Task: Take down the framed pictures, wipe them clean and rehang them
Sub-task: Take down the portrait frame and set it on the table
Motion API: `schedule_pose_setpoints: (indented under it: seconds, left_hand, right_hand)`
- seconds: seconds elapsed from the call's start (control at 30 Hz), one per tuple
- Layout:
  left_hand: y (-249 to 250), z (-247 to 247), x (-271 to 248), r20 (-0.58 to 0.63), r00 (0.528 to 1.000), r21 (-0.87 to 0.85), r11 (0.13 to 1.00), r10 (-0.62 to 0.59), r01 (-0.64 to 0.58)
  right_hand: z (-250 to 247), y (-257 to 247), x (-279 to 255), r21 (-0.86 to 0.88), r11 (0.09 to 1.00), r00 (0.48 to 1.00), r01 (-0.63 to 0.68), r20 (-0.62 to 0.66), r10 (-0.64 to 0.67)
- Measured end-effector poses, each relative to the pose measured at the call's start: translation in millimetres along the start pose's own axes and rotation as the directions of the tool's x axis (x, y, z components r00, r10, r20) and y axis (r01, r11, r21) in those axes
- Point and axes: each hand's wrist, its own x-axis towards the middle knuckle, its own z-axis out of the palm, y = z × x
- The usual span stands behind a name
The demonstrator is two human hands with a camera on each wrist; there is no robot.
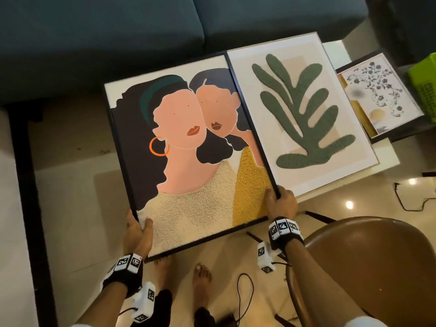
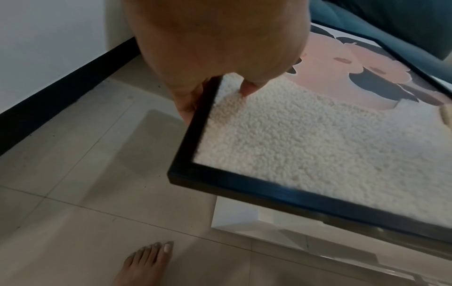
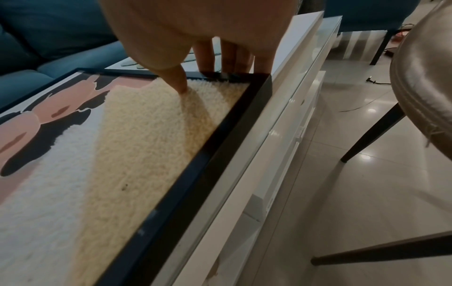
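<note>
You are holding the black-framed portrait of two women (image 1: 186,147) flat over the white glass-topped table (image 3: 300,108), its right edge overlapping the leaf picture (image 1: 304,109). Your left hand (image 1: 138,232) is gripping the near left corner, thumb on the glazing, fingers curled beneath; your right hand (image 1: 282,204) is clamping the near right corner likewise. Judging by its size, it is handling stiff but awkward, probably fairly heavy, the glazing fragile and slippery, so you are best gripping the rigid frame rails, not the face

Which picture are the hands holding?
The two-faces picture with the black frame: both hands grip its near corners. The leaf picture and flower picture lie untouched.
</note>
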Motion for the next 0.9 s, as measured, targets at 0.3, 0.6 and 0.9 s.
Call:
schedule_pose_setpoints:
  seconds: [0.3,0.6,0.9]
  left_hand:
    - [17.1,-12.9,4.7,0.000,0.997,0.040,0.996,-0.080,0.080]
    - [63.3,-28.3,-10.8,-0.007,0.997,0.291,0.954,-0.080,0.079]
    - [139.1,-25.5,-67.2,0.177,0.983,0.356,0.934,-0.044,-0.023]
  right_hand:
    - [-6.2,-13.8,-8.0,-0.076,0.997,0.999,-0.034,0.034,0.037]
    - [-40.6,-43.9,-26.4,-0.036,0.996,0.992,-0.080,0.090,0.083]
    - [-109.0,-53.0,-28.8,0.112,0.981,0.974,-0.159,0.178,0.138]
